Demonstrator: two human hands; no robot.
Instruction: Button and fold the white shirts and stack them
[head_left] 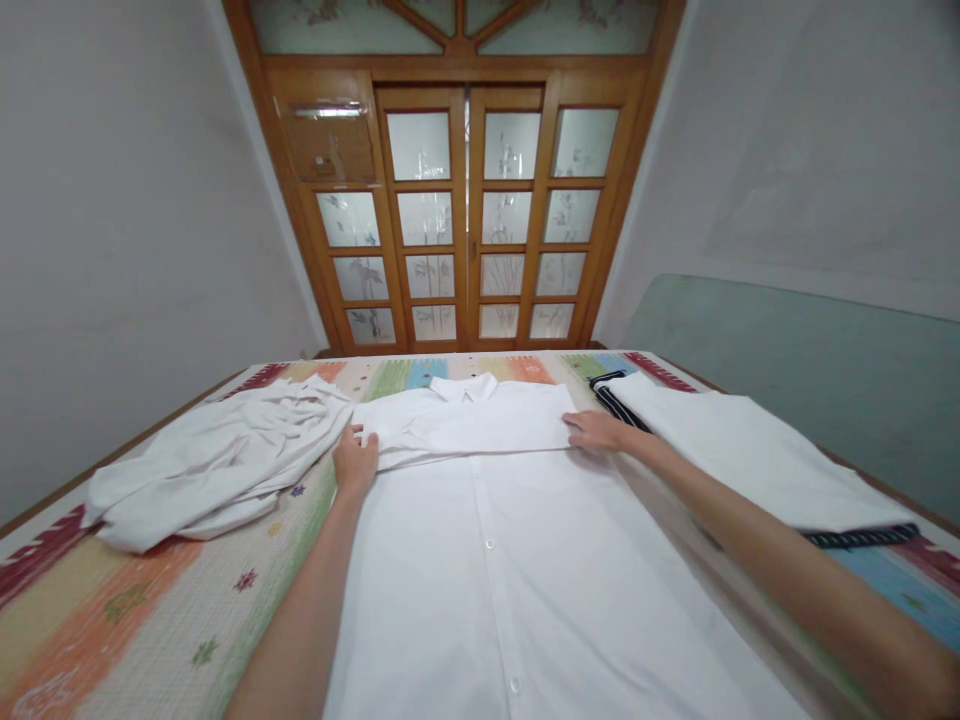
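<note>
A white button-up shirt [480, 540] lies front up before me, its collar at the far end and its buttons down the middle. Its sleeves [465, 432] are folded across the chest in a flat band. At the band's left end, my left hand [355, 460] has its thumb and curled fingers on the cloth edge. My right hand [596, 432] pinches the cloth at the right end. Some fingertips are hidden by the hands themselves.
A crumpled white garment [232, 460] lies to the left. On the right rests a folded white cloth piece [757, 455] with black striped edging. All lie on a colourful patterned sheet [247, 610]. Wooden glazed doors [463, 215] stand beyond, with a pale green panel [795, 360] along the right wall.
</note>
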